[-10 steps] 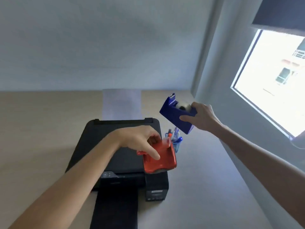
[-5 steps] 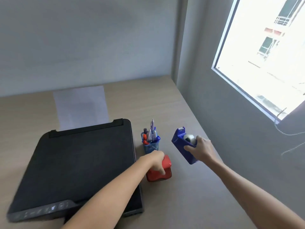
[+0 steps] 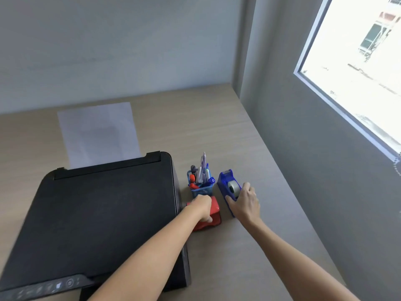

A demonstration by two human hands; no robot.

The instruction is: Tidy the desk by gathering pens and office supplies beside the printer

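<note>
A black printer [image 3: 104,213] fills the left of the wooden desk [image 3: 249,246]. Just right of it stands a blue mesh cup [image 3: 202,190] holding several pens and markers. In front of the cup a red office item [image 3: 215,213] rests on the desk, and my left hand [image 3: 202,207] grips it from above. To the right of the cup a blue tape dispenser [image 3: 225,185] with a clear tape roll sits on the desk. My right hand [image 3: 245,203] is closed around its near end.
White paper [image 3: 97,133] stands in the printer's rear feed. A grey wall [image 3: 325,170] with a bright window [image 3: 358,68] runs along the desk's right edge. The printer's control panel [image 3: 43,287] faces me at lower left.
Both hands have come down from above the printer to the desk on its right. The red item and the tape dispenser now rest on the desk beside the pen cup.
</note>
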